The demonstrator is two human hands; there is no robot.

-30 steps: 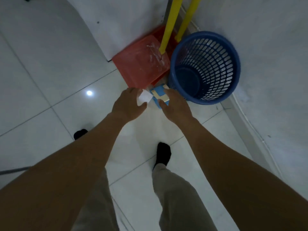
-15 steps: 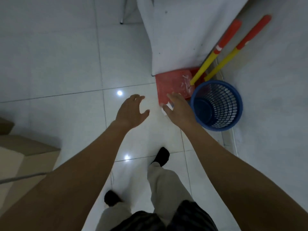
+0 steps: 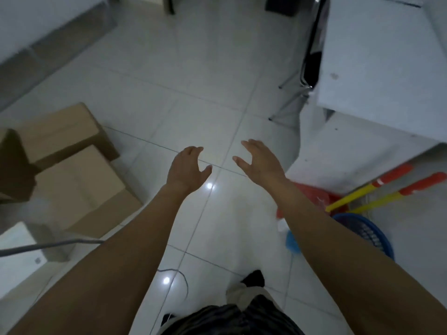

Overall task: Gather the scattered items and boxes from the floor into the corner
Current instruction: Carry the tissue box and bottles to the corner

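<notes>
Trousers and a black-socked foot [image 3: 254,278] show at the bottom edge, with a thin cable [image 3: 180,274] looped on the tiled floor [image 3: 169,105] just left of them. To the right, a blue item [image 3: 291,241] and a small white item [image 3: 281,224] lie beside the blue mesh basket [image 3: 372,235], partly hidden by the right forearm. A red dustpan [image 3: 312,192] and yellow handles [image 3: 348,198] lie behind them. At left sit a white box [image 3: 17,257] and cardboard boxes [image 3: 79,187]. The left hand [image 3: 187,169] and right hand [image 3: 260,160] reach forward above the floor, fingers loosely spread, holding nothing. Metal chair legs [image 3: 290,93] stand beyond.
</notes>
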